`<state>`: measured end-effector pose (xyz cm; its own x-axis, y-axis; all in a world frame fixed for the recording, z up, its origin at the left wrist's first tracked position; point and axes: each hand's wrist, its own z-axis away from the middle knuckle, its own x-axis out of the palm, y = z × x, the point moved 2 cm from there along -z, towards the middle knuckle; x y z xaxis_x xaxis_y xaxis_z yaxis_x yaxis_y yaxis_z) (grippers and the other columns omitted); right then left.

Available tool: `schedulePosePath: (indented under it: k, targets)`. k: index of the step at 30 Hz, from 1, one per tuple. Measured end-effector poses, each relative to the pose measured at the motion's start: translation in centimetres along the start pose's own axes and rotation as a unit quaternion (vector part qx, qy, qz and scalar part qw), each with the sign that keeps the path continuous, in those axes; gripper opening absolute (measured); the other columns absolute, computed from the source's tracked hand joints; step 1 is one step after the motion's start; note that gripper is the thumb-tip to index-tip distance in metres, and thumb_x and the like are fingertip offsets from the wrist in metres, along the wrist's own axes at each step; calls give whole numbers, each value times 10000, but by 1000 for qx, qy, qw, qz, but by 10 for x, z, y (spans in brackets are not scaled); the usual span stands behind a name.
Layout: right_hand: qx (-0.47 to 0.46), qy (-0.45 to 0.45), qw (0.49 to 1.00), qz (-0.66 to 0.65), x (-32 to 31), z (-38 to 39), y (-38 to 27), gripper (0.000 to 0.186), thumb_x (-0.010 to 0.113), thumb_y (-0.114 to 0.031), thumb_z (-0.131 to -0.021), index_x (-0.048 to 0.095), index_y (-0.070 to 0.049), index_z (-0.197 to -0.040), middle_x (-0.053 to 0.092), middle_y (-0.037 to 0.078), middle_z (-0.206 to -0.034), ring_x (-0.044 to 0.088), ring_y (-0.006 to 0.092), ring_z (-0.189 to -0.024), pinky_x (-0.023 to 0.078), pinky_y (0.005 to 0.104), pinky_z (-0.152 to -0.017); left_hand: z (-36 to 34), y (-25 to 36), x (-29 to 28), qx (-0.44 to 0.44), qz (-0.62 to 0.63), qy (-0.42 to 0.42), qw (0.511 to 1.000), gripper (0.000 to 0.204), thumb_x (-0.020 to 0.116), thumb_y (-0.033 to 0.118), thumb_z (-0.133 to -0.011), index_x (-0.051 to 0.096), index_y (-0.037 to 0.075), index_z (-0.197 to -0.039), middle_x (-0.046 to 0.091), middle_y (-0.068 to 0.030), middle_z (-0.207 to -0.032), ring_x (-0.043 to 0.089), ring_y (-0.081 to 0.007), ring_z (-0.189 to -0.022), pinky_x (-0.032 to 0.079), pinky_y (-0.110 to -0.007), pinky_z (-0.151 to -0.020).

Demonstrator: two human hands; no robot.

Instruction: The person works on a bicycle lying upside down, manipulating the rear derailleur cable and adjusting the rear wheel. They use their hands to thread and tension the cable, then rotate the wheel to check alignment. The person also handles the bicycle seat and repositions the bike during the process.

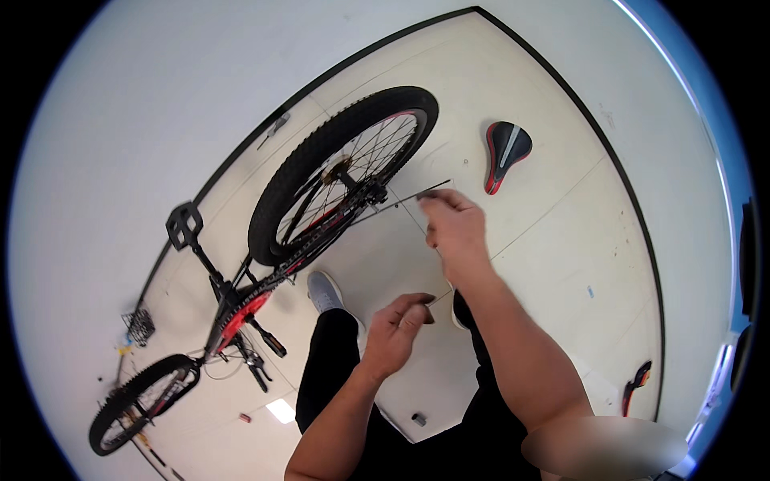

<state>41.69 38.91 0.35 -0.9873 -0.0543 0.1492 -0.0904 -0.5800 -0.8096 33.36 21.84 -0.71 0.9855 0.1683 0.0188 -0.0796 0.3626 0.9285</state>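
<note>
My right hand point(459, 232) is closed in a pinch. Its darkened fingertips meet a thin dark cable point(383, 211), which runs from the rear hub area of a bicycle to just past the fingers. Lower and to the left, my left hand point(395, 333) has its thumb and forefinger pressed together with smudged tips; whatever is in them, if anything, is too small to make out. The black and red bicycle point(249, 309) stands to the left of both hands, its large rear wheel point(273, 180) far from me and its front wheel point(144, 401) at the near left.
A black and red saddle point(507, 152) lies on the tiled floor beyond my right hand. The pedal point(184, 224) sticks out toward the wall. A small dark cylinder point(418, 418) is between my legs, and a black and orange object point(638, 385) is at the right wall.
</note>
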Motion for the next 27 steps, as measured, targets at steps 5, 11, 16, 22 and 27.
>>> schedulePosePath:
  k: [5,11,16,22,27]
  targets:
    - [-149,-83,967,190,22,20,36,222,641,-159,-939,711,42,-1000,708,98,-786,643,139,-661,519,305,-611,-54,-16,-13,10,166,193,967,241,589,155,-1051,640,-37,-1186,691,-52,-1044,632,-109,-924,496,-220,-838]
    - [-8,-31,997,67,19,21,46,238,626,-179,-929,705,32,-1006,726,189,-874,698,307,-811,544,385,-748,-92,-8,-24,-67,402,243,880,546,442,493,-1044,637,-10,-1128,667,-124,-1029,643,-243,-917,520,-372,-871]
    - [14,-112,981,156,26,24,51,269,599,-205,-902,715,11,-1014,726,202,-890,699,383,-848,549,441,-801,-101,-2,-29,-105,309,194,925,451,489,440,-1053,663,25,-1025,644,-58,-881,606,-174,-798,490,-310,-740]
    - [10,-146,943,298,18,25,52,307,586,-232,-868,736,-9,-1017,722,217,-885,691,406,-885,549,463,-828,-97,0,-34,-88,290,225,926,312,558,322,-1055,646,25,-1087,612,-37,-821,578,-156,-721,480,-293,-678]
    - [17,-165,931,326,13,11,47,265,588,-207,-849,727,-5,-951,716,219,-900,685,427,-913,547,511,-823,-95,3,-27,-86,297,269,912,252,602,256,-1044,660,11,-1043,615,-55,-809,587,-144,-734,475,-266,-659]
